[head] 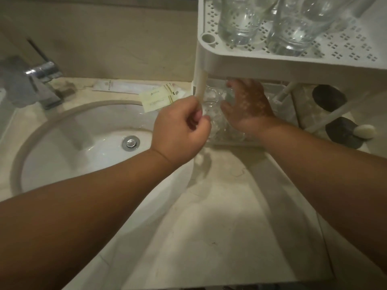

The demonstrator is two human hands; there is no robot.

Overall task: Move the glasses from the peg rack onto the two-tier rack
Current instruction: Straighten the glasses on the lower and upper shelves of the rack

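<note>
Clear glasses point(238, 19) stand upside down on the perforated top tier of the white two-tier rack point(293, 61); more clear glasses point(215, 120) sit crowded on the lower tier, blurred. Right hand point(247, 105) reaches under the top tier, fingers spread on one lower glass. Left hand point(180, 130) is curled at the rack's corner post point(202, 84), grip unclear. Sink basin point(62, 143) lies left; bare countertop point(219, 216) in front.

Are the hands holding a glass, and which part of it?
The right hand reaches under the rack's top shelf among the glasses on the lower tier; its hold cannot be told. The left hand is curled beside them, its grip unclear.
</note>
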